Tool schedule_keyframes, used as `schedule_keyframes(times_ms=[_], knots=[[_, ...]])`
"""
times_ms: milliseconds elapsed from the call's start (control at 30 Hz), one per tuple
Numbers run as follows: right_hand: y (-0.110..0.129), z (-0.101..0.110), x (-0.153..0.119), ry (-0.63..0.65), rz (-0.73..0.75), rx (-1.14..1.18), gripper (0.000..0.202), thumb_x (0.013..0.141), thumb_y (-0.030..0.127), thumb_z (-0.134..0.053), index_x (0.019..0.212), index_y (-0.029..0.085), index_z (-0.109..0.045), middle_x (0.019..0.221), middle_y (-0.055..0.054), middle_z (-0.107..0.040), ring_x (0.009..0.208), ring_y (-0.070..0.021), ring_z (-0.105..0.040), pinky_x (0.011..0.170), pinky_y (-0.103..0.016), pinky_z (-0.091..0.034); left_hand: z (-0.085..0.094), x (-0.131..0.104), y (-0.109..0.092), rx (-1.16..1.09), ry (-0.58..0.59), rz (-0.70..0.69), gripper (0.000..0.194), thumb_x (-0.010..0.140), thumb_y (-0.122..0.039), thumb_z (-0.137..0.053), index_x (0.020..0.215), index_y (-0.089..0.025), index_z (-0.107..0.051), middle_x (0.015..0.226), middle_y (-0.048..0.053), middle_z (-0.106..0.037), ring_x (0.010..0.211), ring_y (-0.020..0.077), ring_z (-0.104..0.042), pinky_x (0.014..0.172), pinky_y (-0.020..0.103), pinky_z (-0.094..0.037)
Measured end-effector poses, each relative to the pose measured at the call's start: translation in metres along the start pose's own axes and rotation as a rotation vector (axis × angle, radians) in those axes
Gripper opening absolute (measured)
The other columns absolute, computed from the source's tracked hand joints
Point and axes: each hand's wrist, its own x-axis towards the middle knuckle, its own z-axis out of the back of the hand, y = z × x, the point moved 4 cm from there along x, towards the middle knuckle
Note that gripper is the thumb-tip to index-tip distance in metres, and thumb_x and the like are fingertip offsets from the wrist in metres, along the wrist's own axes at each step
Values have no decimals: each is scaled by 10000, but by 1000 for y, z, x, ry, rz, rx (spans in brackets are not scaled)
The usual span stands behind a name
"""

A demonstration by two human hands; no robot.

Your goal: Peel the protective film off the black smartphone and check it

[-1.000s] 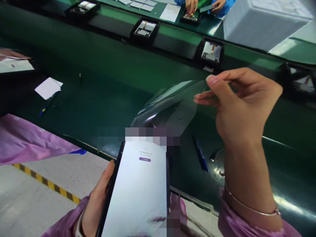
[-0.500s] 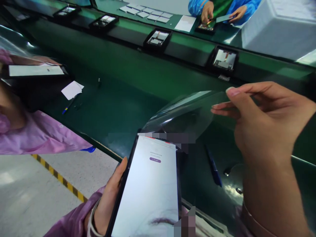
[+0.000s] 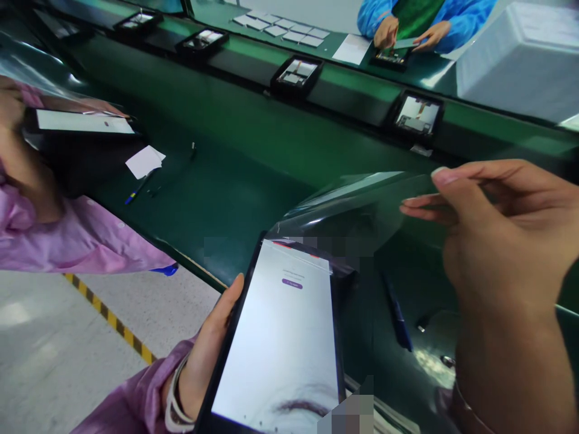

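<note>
Tablet, lower centre, clasped along its left side by the left grip, likely for steadiness. Right grip, right of centre, pinches clear film by its raised edge, seemingly so it arches away from the tablet

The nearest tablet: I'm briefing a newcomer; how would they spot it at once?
At the green table, find the wearer's left hand holding the tablet. Clear film arches from its top to the right hand. Its white screen appears tall; the other device at left, a thin strip.
</note>
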Motion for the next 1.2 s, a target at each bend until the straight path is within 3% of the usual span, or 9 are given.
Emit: schedule_keyframes(times_ms=[100, 333, 533, 833, 1200], knots=[[1, -1, -1, 1, 5, 5, 108, 708, 191, -814, 737, 175, -711, 622, 26, -624, 524, -162, -691, 454, -220, -621, 1, 0, -1, -6, 22, 30, 758, 829, -572, -677, 1412, -109, -536, 1362, 69, -655, 1498, 330, -272, 1224, 454, -278], [1, -1, 0, -13, 23, 10, 102, 696, 177, -811, 727, 188, -714, 624, 30, -623, 522, -156, -689, 452, -213, -621, 7, -3, -1, -56, 10, 44, 725, 858, -586, -629, 1382, -89, -568, 1292, 96, -707, 1376, 302, -505, 1192, 379, -316], [0, -1, 0, -15, -16, 10, 109, 674, 178, -814, 707, 203, -713, 602, 29, -618, 523, -159, -688, 450, -215, -614, 6, -3, -1, -63, -26, 30, 648, 865, -572, -622, 1299, -91, -647, 1229, 121, -737, 1277, 355, -592, 1157, 437, -354], [2, -1, 0, -26, -37, -3, 137, 638, 205, -812, 696, 203, -687, 585, 34, -598, 509, -163, -678, 444, -208, -594, 6, 0, 0, -79, 34, 19, 607, 937, -587, -492, 1288, -122, -667, 1220, 115, -741, 1257, 327, -612, 1159, 420, -345], [0, 0, 0, -35, -49, -32, 126, 626, 213, -798, 688, 226, -689, 577, 37, -592, 506, -158, -666, 446, -247, -576, 1, 3, -3, 61, 7, -75, 652, 901, -614, -538, 1403, -198, -571, 1302, 110, -700, 1287, 329, -590, 1134, 413, -375]])
